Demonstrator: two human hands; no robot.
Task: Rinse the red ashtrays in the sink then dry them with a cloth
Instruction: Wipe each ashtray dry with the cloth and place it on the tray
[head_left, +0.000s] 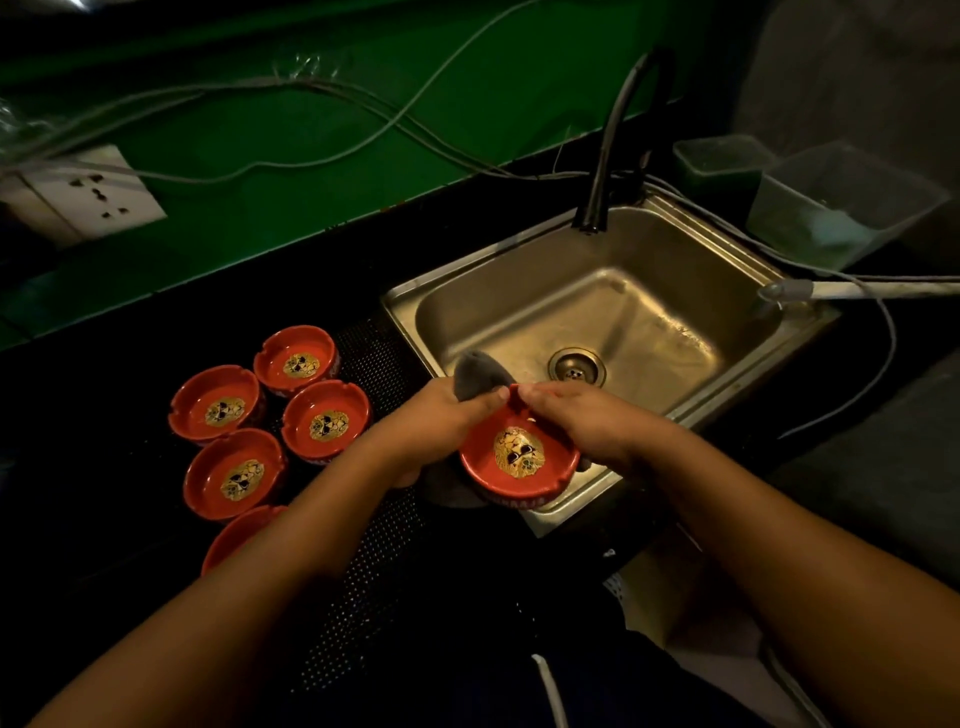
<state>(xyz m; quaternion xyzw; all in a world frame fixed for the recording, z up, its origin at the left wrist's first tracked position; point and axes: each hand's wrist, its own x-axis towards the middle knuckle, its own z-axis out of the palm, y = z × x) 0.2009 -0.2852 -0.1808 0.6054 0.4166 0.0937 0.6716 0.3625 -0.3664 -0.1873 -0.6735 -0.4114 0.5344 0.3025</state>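
Note:
A red ashtray (519, 467) with a gold skull emblem is held over the near left corner of the steel sink (701, 244). My left hand (441, 421) grips a grey cloth (475, 371) against the ashtray's left side and underside. My right hand (582, 421) grips its right rim, fingertips on the far edge. Several more red ashtrays (324, 418) sit open side up on the black counter to the left; the nearest one (234, 535) is partly hidden by my left forearm.
A dark curved faucet (608, 156) rises behind the sink. A white hose nozzle (787, 289) lies over the sink's right rim. Clear plastic containers (841, 208) stand at the back right. Cables run along the green wall, with a wall socket (98, 195) at left.

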